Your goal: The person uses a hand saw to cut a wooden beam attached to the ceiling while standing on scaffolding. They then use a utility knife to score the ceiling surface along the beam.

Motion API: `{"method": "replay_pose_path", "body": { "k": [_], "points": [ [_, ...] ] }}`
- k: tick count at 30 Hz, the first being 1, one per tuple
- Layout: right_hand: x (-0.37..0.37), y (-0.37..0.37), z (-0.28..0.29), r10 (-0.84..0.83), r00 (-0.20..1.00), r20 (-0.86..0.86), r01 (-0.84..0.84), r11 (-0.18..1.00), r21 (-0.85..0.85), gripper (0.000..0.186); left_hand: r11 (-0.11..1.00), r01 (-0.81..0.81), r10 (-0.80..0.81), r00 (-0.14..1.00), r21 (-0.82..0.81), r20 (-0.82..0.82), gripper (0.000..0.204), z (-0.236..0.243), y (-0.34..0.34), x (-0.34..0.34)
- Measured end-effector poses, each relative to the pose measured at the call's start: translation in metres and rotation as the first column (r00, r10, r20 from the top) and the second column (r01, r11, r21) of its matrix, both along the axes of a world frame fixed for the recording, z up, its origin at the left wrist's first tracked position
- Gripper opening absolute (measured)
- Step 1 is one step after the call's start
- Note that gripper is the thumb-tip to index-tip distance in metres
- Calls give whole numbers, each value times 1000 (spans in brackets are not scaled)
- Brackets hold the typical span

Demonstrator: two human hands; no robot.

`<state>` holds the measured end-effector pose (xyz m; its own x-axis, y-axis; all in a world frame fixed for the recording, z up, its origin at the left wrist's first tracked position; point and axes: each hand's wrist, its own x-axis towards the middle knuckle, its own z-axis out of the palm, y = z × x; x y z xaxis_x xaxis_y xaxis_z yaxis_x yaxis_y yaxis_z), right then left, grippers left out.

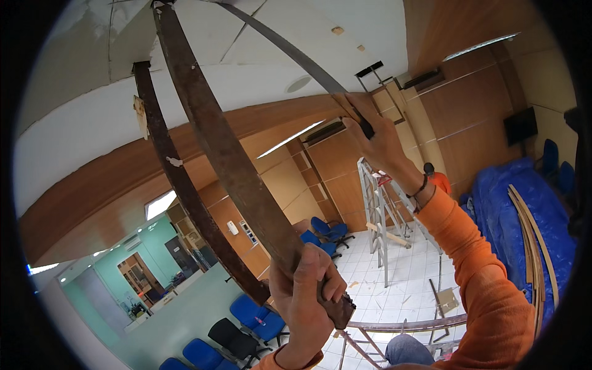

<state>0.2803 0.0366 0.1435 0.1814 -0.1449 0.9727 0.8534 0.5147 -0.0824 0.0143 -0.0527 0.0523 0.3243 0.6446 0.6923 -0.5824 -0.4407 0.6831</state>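
Note:
My left hand [305,290] is closed around the lower end of a broad, brown, weathered bar [228,154] that rises to the ceiling. My right hand [376,139] is raised at the upper middle right, closed on a long grey flat strip [283,52] that slants up to the ceiling at top centre. A second, darker rusty bar [166,154] hangs left of the broad one, with pale scraps stuck on it; its lower end is just left of my left hand. The white ceiling [345,49] above has seams and small openings.
Below are a stepladder [379,209], a person in orange [439,185], metal scaffold framing [407,324] by my knee, and a tiled floor [382,296] with scraps. Blue and black chairs [253,311] stand lower left. Wood strips [527,246] lie on blue sheeting [493,191] at right.

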Motion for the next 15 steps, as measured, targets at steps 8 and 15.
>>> {"method": "replay_pose_path", "body": {
  "k": [8,15],
  "points": [
    [-20,-18,66,103,991,80,-104,995,-3,51,1000,-9,9,1000,-28,3,50,1,-3,1],
    [12,-15,-1,13,1000,-20,-15,997,-74,54,998,-53,53,998,22,21,50,-2,-3,3]
  ]
}}
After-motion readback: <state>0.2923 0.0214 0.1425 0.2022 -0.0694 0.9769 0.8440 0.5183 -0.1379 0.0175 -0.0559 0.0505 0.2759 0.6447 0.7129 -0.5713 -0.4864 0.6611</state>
